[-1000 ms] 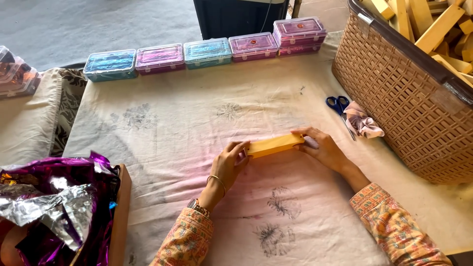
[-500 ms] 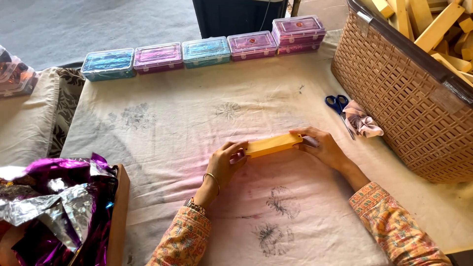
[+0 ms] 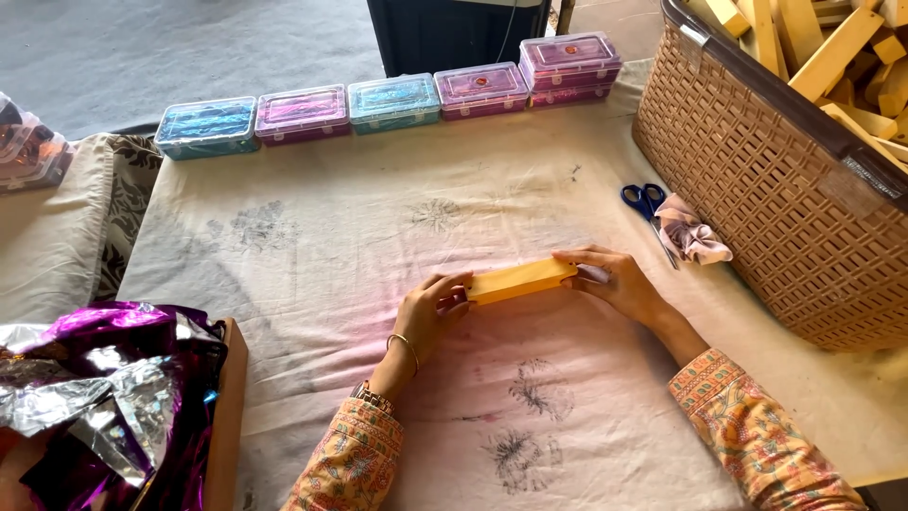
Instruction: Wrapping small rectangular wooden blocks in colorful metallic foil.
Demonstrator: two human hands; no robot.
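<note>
At the counter's (image 3: 312, 284) near left corner I see a heap of purple and silver foil (image 3: 95, 397) piled in a brown box (image 3: 227, 416). Along the far edge runs a row of small clear cases (image 3: 392, 102) with blue and pink lids, the last two stacked. Near the middle of the cloth-covered counter, my left hand (image 3: 430, 312) has its grip closed on the left end of a yellow wooden block (image 3: 520, 280), fingers curled over the end. The block lies level, just above the cloth, tilted slightly up toward the right. My right hand (image 3: 619, 284) grasps its right end, fingers wrapped over the top. Further right lie blue-handled scissors (image 3: 646, 202) touching a pink cloth scrap (image 3: 690, 237). At the right edge stands a brown woven basket (image 3: 776, 199) full of wooden blocks (image 3: 832, 57).
</note>
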